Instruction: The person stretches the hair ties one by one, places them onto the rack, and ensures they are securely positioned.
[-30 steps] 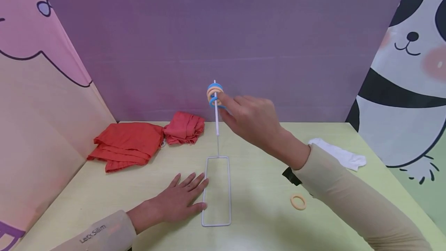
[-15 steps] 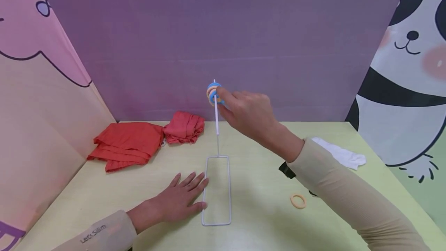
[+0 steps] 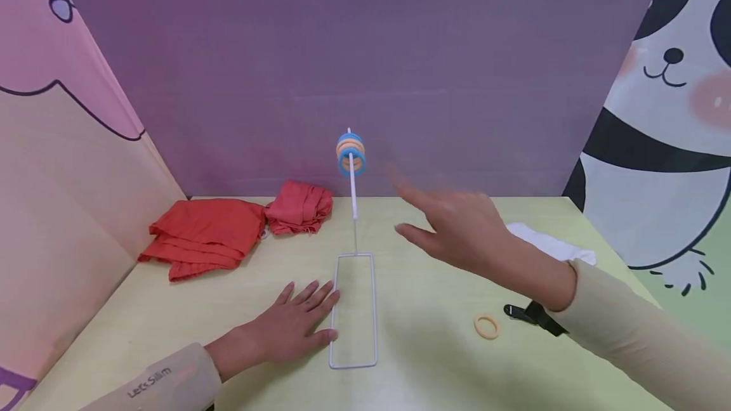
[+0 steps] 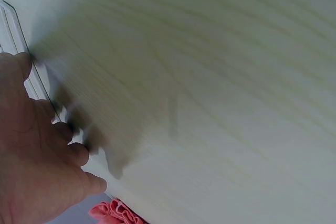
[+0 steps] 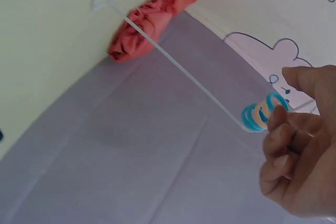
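Note:
A thin white wire stand [image 3: 353,198] rises from a rectangular wire base [image 3: 374,309] on the table. Several blue and peach rings [image 3: 341,149] hang together on its upper arm, with a blue one in front. My left hand [image 3: 288,330] lies spread on the table, its fingertips and thumb touching the base's left side. To the right of the stand, in the air, is my right hand [image 3: 462,227]. It holds nothing; thumb and forefinger stand apart, and the right wrist view shows the other fingers loosely curled. One peach ring [image 3: 477,327] lies flat on the table.
Two folded red cloths [image 3: 208,233] [image 3: 299,207] lie at the back left of the table. A white cloth [image 3: 551,243] sits at the back right, partly behind my right forearm. A purple curtain [image 3: 457,68] closes off the back, with printed panels at both sides.
My right hand has let go of the blue ring, now on the stand's arm with the others, and moved right and down. The left hand stays at the base.

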Tool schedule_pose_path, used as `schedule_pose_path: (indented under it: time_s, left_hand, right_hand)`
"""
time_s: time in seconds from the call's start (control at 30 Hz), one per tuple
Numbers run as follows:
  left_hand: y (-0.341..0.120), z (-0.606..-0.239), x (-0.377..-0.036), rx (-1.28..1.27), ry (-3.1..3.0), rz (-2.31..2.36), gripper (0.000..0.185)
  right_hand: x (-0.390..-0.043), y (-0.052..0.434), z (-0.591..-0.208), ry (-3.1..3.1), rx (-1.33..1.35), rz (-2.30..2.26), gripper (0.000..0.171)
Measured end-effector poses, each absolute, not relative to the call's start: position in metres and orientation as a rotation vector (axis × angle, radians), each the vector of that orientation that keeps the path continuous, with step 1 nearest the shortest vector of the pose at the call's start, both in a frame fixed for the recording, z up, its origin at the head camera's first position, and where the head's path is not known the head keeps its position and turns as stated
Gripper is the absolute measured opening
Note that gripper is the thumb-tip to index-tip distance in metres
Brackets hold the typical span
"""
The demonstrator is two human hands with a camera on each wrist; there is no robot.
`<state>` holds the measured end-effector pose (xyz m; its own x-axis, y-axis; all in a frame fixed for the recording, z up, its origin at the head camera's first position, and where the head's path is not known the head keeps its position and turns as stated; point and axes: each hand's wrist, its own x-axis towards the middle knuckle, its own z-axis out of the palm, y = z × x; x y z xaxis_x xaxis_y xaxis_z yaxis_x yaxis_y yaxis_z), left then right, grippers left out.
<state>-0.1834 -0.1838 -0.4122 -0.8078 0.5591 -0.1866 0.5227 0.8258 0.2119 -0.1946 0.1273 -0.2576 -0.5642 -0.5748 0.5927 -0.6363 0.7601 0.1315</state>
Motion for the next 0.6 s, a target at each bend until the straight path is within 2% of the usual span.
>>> schedule_pose_path:
  time_s: [0.23,0.6]
  left_hand:
    - [-0.185,-0.413,-0.183,0.851,2.775,0.242,0.077]
    - [-0.185,-0.414,-0.184,0.852,2.783,0.236,0.076]
  right_hand:
    - [-0.17,0.176,-0.304,-2.829,0.84,0.179,0.052]
    - [-0.15,0.246,-0.379,-3.12,0.61,0.318,0.062]
